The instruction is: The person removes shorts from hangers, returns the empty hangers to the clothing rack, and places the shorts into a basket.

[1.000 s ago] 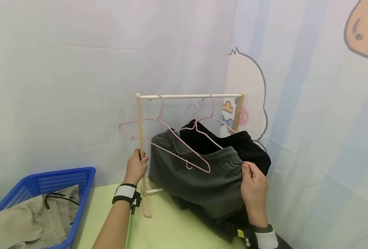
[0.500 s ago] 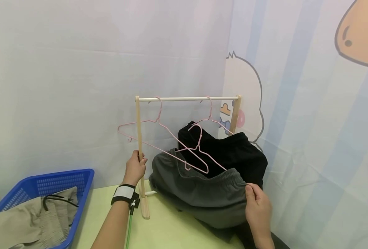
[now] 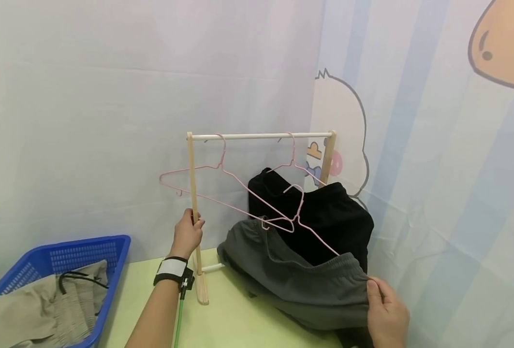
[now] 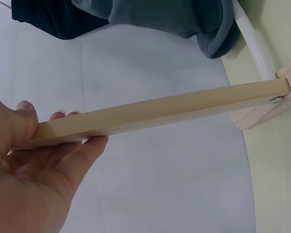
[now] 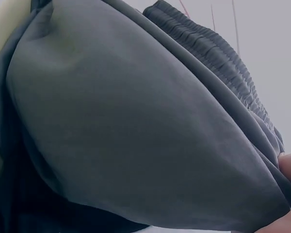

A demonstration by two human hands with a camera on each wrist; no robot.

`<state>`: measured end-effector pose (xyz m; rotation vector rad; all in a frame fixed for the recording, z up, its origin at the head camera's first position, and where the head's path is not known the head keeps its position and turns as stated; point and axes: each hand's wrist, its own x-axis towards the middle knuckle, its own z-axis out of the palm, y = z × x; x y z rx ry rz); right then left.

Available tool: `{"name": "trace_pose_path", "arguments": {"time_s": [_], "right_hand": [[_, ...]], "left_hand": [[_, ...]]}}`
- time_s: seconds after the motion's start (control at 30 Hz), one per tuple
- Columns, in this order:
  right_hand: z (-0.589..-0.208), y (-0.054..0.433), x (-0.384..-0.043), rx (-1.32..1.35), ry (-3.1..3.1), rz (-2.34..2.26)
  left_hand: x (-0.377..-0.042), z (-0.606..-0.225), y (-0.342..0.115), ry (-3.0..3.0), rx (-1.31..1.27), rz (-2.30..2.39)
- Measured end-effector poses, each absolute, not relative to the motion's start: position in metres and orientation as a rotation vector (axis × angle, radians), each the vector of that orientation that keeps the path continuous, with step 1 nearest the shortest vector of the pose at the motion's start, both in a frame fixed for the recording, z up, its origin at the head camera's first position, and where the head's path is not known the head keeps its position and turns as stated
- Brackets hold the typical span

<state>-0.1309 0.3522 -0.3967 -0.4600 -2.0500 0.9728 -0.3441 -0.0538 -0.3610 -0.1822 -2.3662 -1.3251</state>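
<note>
While a wooden upright [image 3: 193,179] is gripped by the left hand [image 3: 187,236], thumb and fingers set on opposite sides of it, a grey garment [image 3: 309,295] is pinched at one corner of its waistband [image 3: 344,262] by the right hand [image 3: 387,309]. The grey garment is held out, sagging, above the table [image 3: 135,282]; a pink hanger [image 3: 317,236] is set into it, its hook seen below the rail [image 3: 257,136] and clear of it. Judged part-done: hanger in, rail not reached by the hook. Just behind, a black garment [image 3: 330,212] is borne by a second hanger [image 3: 294,151], hooked over the rail toward its right end; this one is judged settled. Nearer the gripped upright, a third hanger [image 3: 245,186] is hooked on the rail at a slant, with no garment carried on it. Farthest out, to the left, a beige garment [image 3: 30,309] is contained in a blue basket [image 3: 119,270], touched by neither hand and fitted with no visible hanger; judged not dealt with as yet.
</note>
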Motion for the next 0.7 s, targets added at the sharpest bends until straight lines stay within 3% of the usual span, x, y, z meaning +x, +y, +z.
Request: {"name": "trace_pose_path", "arguments": {"time_s": [0.23,0.7], "right_hand": [[-0.404,0.373,-0.114,-0.587,-2.105,0.994],[-0.413,0.383,-0.100,-0.509,-1.948,1.097]], "left_hand": [[-0.345,-0.360,-0.053,-2.377,-0.175,-1.331],[-0.344,-0.360,-0.054,-2.376,-0.179,-1.336]]}}
